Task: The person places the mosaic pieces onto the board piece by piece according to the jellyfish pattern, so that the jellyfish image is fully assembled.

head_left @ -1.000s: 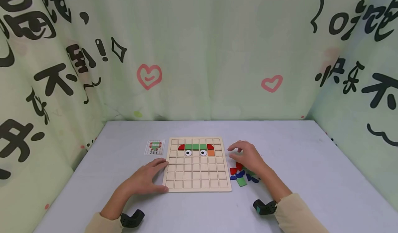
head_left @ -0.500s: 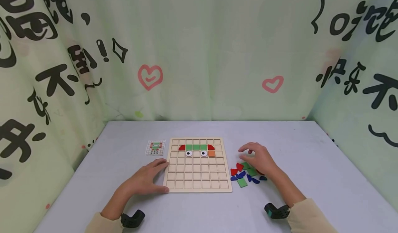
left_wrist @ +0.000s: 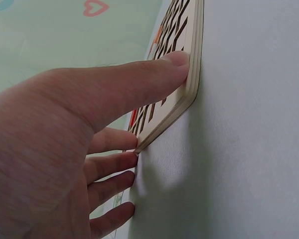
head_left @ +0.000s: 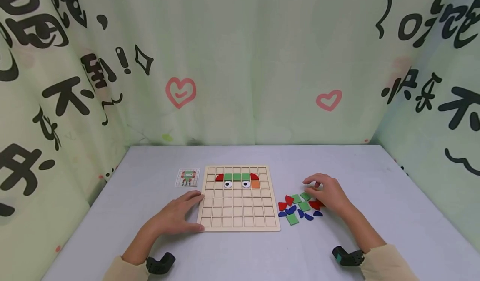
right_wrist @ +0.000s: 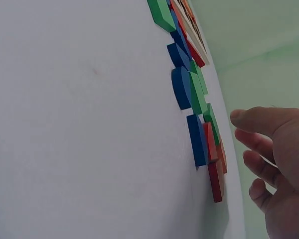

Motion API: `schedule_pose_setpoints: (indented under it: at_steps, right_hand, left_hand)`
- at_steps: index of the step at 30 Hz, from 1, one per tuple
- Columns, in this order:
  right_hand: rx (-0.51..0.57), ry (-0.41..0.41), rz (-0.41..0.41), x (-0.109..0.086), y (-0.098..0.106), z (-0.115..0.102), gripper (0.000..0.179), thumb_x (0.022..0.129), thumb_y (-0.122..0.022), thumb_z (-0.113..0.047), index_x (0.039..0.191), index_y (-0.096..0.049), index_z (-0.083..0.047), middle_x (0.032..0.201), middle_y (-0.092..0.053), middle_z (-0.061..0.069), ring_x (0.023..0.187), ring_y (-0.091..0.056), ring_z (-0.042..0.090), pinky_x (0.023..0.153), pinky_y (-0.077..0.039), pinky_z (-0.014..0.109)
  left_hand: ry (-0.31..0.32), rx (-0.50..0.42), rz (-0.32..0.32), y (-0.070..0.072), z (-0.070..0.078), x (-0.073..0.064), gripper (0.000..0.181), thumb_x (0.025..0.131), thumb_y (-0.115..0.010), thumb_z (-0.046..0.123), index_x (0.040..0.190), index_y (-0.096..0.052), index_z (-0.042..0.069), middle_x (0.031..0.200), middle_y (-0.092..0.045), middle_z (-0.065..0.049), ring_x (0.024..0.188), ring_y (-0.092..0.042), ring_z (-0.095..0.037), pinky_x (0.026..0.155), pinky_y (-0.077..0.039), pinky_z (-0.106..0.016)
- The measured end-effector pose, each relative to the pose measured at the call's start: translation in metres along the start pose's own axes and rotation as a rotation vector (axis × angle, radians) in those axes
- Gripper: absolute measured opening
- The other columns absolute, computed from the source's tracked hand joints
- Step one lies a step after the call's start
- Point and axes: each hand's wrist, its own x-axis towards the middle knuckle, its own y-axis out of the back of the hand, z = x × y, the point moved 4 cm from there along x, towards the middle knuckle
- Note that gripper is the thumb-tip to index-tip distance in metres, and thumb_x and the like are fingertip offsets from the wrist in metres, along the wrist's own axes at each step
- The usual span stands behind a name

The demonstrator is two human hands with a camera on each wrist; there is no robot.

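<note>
My left hand [head_left: 175,215] lies along the left side of a wooden grid board [head_left: 238,211]. In the left wrist view, its thumb [left_wrist: 177,64] presses the board's near corner, and the fairly straight fingers touch the edge. Red quarter-round pieces [head_left: 254,176], green squares [head_left: 237,176], an orange square [head_left: 255,184] and two eye pieces [head_left: 228,184] sit in the board's upper rows. My right hand [head_left: 330,192] hovers over the far right of a loose pile, fingers loosely bent, nothing between them. Nearest below it are red pieces [head_left: 314,204] and a green square [head_left: 305,196].
A small picture card [head_left: 187,177] with a gridded robot figure lies left of the board. Blue half-round pieces [head_left: 308,217], green squares and red pieces are scattered on the white table [head_left: 240,256] right of the board. A printed curtain [head_left: 251,64] stands around the back and sides.
My right hand has moved right, away from the board and across the loose pieces, uncovering more green, red and blue ones. The left hand and the board have stayed in place.
</note>
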Motion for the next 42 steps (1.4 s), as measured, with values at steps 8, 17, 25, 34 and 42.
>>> schedule_pose_setpoints:
  at_steps: [8, 17, 25, 34, 42]
  right_hand:
    - [-0.016, -0.031, -0.015, -0.002, 0.006, 0.014, 0.022, 0.087, -0.070, -0.014, 0.108, -0.071, -0.010, 0.109, -0.066, 0.013, 0.092, -0.055, 0.022, 0.061, -0.050, 0.019]
    - [-0.025, -0.049, -0.027, -0.006, 0.006, 0.023, 0.025, 0.085, -0.073, -0.016, 0.109, -0.071, -0.009, 0.099, -0.065, 0.009, 0.087, -0.052, 0.020, 0.061, -0.048, 0.020]
    - [-0.047, -0.052, -0.022, -0.007, 0.004, 0.024, 0.030, 0.084, -0.073, -0.016, 0.112, -0.069, -0.005, 0.099, -0.064, 0.010, 0.083, -0.050, 0.020, 0.058, -0.046, 0.019]
    - [-0.053, -0.048, 0.004, -0.006, 0.001, 0.022, 0.029, 0.083, -0.072, -0.014, 0.111, -0.069, -0.005, 0.094, -0.064, 0.009, 0.080, -0.050, 0.019, 0.056, -0.045, 0.018]
    - [-0.038, -0.014, 0.011, -0.001, -0.002, 0.008, 0.028, 0.084, -0.072, -0.013, 0.110, -0.069, -0.006, 0.099, -0.067, 0.012, 0.082, -0.051, 0.019, 0.056, -0.046, 0.018]
  left_hand:
    - [0.001, 0.003, 0.002, 0.001, 0.000, 0.001, 0.087, 0.073, -0.080, 0.046, 0.143, -0.046, 0.010, 0.152, -0.039, -0.009, 0.139, -0.039, -0.034, 0.108, -0.036, -0.057]
    - [0.005, 0.001, -0.001, 0.002, 0.001, 0.001, 0.086, 0.072, -0.081, 0.046, 0.143, -0.046, 0.010, 0.152, -0.039, -0.009, 0.139, -0.039, -0.034, 0.109, -0.036, -0.056]
    - [0.009, -0.001, -0.009, 0.000, 0.000, 0.000, 0.087, 0.073, -0.079, 0.049, 0.144, -0.046, 0.011, 0.153, -0.038, -0.009, 0.140, -0.038, -0.034, 0.110, -0.035, -0.057]
    - [0.016, 0.002, -0.005, -0.001, 0.000, 0.000, 0.087, 0.073, -0.080, 0.048, 0.144, -0.046, 0.011, 0.152, -0.038, -0.008, 0.140, -0.038, -0.032, 0.110, -0.035, -0.056]
    - [0.006, 0.006, -0.002, 0.000, 0.000, 0.000, 0.086, 0.073, -0.080, 0.047, 0.143, -0.046, 0.011, 0.152, -0.039, -0.009, 0.139, -0.039, -0.033, 0.109, -0.035, -0.057]
